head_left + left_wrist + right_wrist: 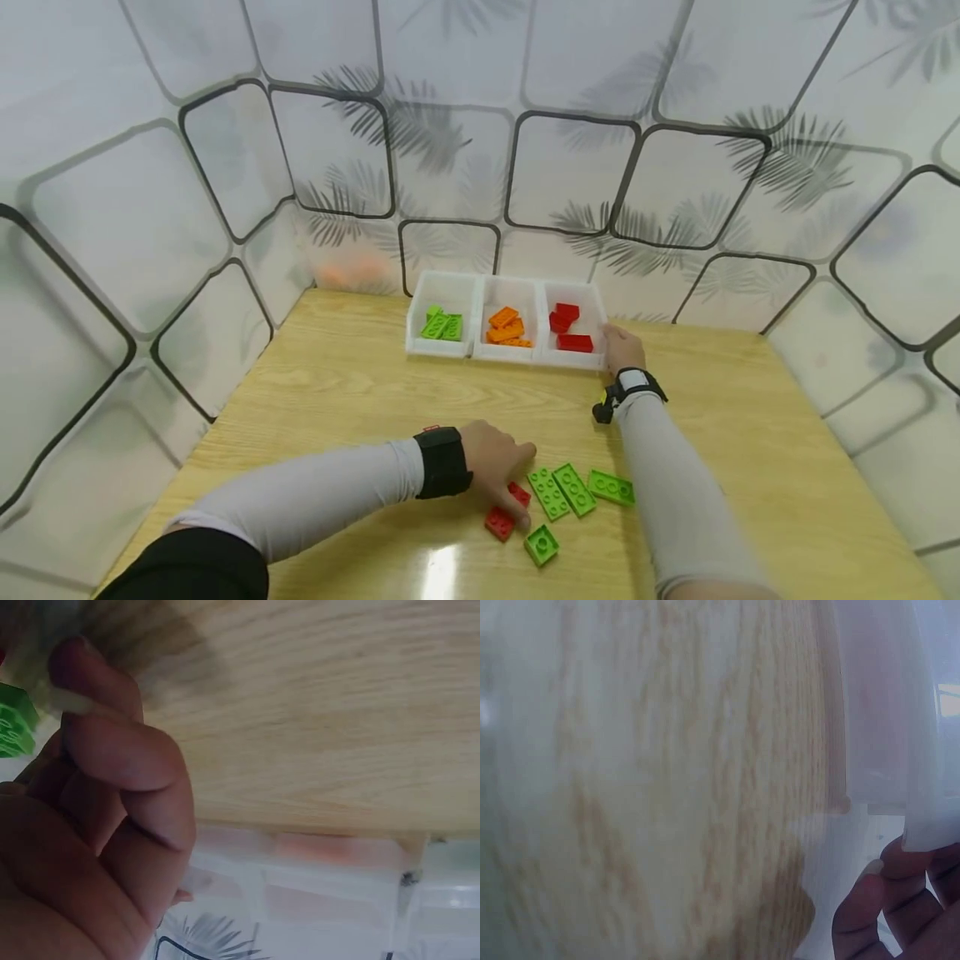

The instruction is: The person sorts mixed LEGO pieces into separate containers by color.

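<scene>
My left hand hovers over red toy building bricks, its thumb lying across them and its index finger spread apart. The thumb hides part of the red. In the left wrist view the bent fingers show beside a green brick. Far back, my right hand holds the right end of a white bin that contains red bricks. The right wrist view has curled fingers at the corner of the white bin.
Green bricks lie right of my left hand, with a small square green brick nearer me. Two more white bins adjoin the first, one with orange bricks, one with green bricks. A patterned curtain stands behind the table.
</scene>
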Motion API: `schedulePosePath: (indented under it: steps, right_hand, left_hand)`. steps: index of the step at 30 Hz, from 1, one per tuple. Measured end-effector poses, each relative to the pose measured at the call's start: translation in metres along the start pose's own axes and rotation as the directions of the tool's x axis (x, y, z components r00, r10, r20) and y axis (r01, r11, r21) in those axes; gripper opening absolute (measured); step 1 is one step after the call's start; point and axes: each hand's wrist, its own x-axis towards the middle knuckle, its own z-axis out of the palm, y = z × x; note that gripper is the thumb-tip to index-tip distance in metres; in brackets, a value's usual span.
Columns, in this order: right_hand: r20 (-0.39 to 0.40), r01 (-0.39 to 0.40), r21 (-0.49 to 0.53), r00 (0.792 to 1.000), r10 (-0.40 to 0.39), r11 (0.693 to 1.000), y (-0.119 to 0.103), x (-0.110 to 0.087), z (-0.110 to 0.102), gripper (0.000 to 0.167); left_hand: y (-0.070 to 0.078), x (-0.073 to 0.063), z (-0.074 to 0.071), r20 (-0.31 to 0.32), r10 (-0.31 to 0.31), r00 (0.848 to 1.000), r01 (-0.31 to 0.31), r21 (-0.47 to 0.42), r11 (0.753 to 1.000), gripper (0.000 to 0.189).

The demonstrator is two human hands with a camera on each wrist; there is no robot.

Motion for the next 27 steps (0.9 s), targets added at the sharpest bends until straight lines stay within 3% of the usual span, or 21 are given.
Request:
schedulePosePath:
  steps: [4, 10, 14, 19, 27]
  right_hand:
    - [-0.011, 0.013, -0.002, 1.000, -0.013, 1.000, -0.002, -0.001, -0.001, 0.051]
    - [-0.008, 0.014, -0.037, 1.000, -0.014, 0.999, 0.000, -0.001, 0.000, 0.051]
    - [-0.008, 0.019, -0.036, 1.000, -0.019, 0.999, 0.001, 0.003, -0.001, 0.051]
    - [-0.010, 0.030, -0.027, 0.999, -0.031, 0.999, -0.001, 0.003, -0.001, 0.052]
    - [-0.005, 0.038, -0.035, 0.999, -0.038, 0.999, -0.004, -0.009, -0.001, 0.053]
  left_hand:
    - [0.006, -0.004, 0.001, 0.008, 0.043, 0.999, -0.043, -0.001, 0.999, 0.075]
    - [0.001, -0.006, -0.001, 0.051, 0.053, 0.997, -0.044, -0.159, 0.986, 0.068]
    - [-0.014, -0.005, -0.007, 0.012, 0.018, 1.000, -0.015, -0.175, 0.984, 0.061]
    - [-0.035, -0.001, -0.010, -0.058, -0.025, 0.998, 0.013, -0.199, 0.980, 0.035]
    - [-0.046, 0.005, 0.007, -0.113, 0.028, 0.993, -0.052, -0.218, 0.975, 0.019]
